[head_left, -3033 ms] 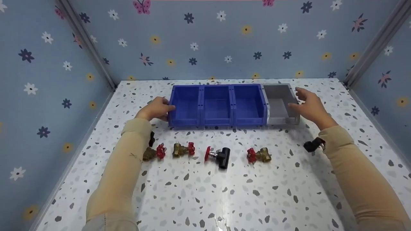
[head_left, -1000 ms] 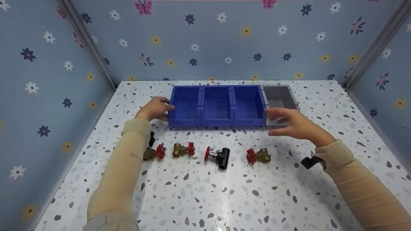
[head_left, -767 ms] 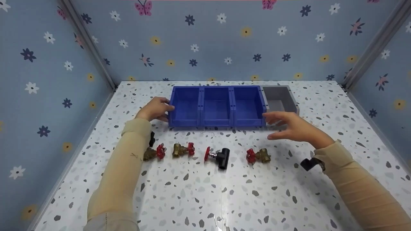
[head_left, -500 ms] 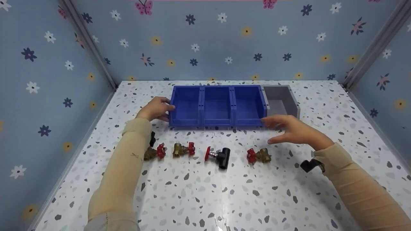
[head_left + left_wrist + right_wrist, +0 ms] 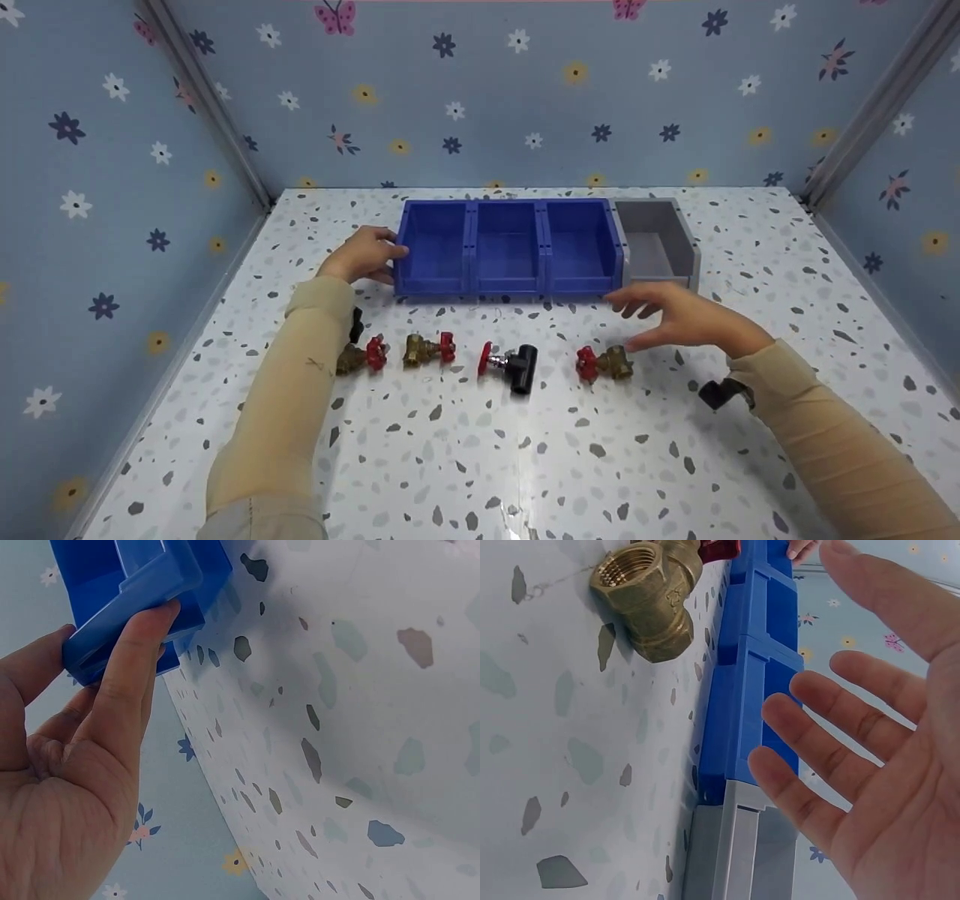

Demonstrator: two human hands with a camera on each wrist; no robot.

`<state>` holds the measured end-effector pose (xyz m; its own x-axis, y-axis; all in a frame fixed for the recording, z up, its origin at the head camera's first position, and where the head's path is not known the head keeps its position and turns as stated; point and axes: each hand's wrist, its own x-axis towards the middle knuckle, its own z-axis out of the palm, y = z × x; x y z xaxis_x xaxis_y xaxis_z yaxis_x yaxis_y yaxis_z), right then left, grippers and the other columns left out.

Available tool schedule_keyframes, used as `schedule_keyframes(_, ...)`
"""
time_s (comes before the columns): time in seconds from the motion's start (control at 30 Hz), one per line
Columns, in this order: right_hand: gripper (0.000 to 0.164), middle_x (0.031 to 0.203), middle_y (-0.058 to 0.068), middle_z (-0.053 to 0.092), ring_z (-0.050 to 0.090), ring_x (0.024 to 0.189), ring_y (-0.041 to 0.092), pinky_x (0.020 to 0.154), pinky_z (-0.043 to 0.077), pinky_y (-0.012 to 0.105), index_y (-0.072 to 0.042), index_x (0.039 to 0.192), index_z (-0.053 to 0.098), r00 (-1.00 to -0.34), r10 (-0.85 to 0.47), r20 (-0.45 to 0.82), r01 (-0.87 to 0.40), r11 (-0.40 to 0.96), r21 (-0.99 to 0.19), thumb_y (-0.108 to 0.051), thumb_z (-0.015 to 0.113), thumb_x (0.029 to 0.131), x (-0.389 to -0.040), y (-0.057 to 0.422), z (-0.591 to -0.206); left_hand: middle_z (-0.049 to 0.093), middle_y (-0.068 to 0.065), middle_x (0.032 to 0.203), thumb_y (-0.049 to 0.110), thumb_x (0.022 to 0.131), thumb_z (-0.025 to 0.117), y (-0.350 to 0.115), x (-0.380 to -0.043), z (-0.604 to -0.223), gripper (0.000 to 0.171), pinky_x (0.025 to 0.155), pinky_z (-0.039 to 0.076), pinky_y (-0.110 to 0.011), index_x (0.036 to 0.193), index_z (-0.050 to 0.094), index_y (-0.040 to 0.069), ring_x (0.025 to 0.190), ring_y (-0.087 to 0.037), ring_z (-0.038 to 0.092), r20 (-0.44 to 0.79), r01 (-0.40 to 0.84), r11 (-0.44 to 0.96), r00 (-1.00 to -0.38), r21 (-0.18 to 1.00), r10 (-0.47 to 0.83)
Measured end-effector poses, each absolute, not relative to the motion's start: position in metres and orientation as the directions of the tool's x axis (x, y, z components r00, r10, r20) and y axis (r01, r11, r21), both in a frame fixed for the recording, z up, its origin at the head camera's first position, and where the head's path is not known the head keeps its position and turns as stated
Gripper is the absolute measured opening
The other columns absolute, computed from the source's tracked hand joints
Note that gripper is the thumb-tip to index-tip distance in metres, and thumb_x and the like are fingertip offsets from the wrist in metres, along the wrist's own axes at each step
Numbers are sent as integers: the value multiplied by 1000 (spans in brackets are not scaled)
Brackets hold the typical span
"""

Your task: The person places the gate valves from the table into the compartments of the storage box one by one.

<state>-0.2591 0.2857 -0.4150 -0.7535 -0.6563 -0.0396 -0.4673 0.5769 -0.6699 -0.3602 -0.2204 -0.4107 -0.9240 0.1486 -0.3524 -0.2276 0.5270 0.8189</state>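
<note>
At the left end of the bin row, my left hand grips the side wall of the leftmost blue bin. The left wrist view shows thumb and fingers on either side of that bin's edge. My right hand hovers with fingers spread in front of the grey bin, holding nothing. Just left of its thumb lies a brass valve with a red handwheel; in the right wrist view the brass body is close to the hand. A black tee-shaped valve with a red handwheel lies mid-table.
Two more blue bins stand joined between the end bins. Further left lie a brass valve and another brass valve partly behind my left sleeve. Flower-patterned walls enclose the speckled table.
My right hand has come from the grey bin's right side, across its front, and down toward the nearest brass valve. My left hand stays on the leftmost blue bin.
</note>
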Motion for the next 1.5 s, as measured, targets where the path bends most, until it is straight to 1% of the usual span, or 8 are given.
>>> schedule_keyframes(0.13,67,133,23,71,68,122,45,107,56,66,-3,148,64,-735,-675,-67,-471,579,-666,-15,91,88,-260,286,-420,65,-33,144,18,113,57,-221,-360,-411,49,89,69,-40,156,49,-5,117,-41,77,-358,-238,519,-923,821,144)
schedule_keyframes(0.3,61,131,21,73,69,119,42,105,55,67,0,143,67,-706,-703,-86,-483,567,-667,-17,91,89,-260,285,-425,65,-32,146,19,113,58,-220,-359,-409,51,90,69,-41,157,47,-5,117,-41,77,-350,-226,528,-925,819,146)
schedule_keyframes(0.47,59,129,19,74,70,117,39,102,58,65,-1,140,68,-688,-717,-110,-485,568,-665,-17,91,88,-261,283,-430,64,-33,146,20,113,59,-220,-359,-409,53,91,69,-42,158,46,-5,115,-40,78,-350,-224,527,-925,819,150)
schedule_keyframes(0.77,58,132,15,74,68,117,37,101,58,60,-3,138,71,-666,-728,-163,-493,594,-636,-17,93,85,-261,279,-436,65,-32,146,20,113,58,-221,-360,-411,53,86,69,-38,158,46,-5,103,-30,82,-356,-234,534,-924,813,137)
schedule_keyframes(0.87,57,133,13,74,67,119,37,102,58,60,-5,137,72,-662,-728,-179,-490,601,-632,-16,92,85,-261,277,-439,65,-30,146,20,113,58,-220,-360,-411,52,85,69,-37,158,46,-4,105,-31,82,-361,-241,532,-923,812,133)
schedule_keyframes(1.13,55,134,14,73,67,118,31,103,58,56,-5,133,74,-631,-752,-190,-510,587,-629,-15,94,82,-261,275,-443,65,-33,145,20,113,58,-219,-359,-411,52,86,69,-37,158,47,-5,117,-40,77,-350,-231,522,-926,821,141)
schedule_keyframes(1.33,56,131,14,74,68,118,31,105,58,57,-3,132,75,-607,-774,-180,-554,574,-603,-15,96,80,-262,273,-446,64,-32,147,21,113,58,-220,-360,-412,56,83,70,-35,160,43,-5,117,-39,78,-348,-227,537,-928,812,134)
schedule_keyframes(1.5,53,127,10,74,67,114,25,103,57,49,-6,129,77,-611,-761,-219,-536,601,-594,-16,96,80,-264,271,-446,63,-32,148,21,113,57,-221,-362,-413,58,85,69,-36,162,41,-6,117,-39,78,-355,-234,541,-926,808,129)
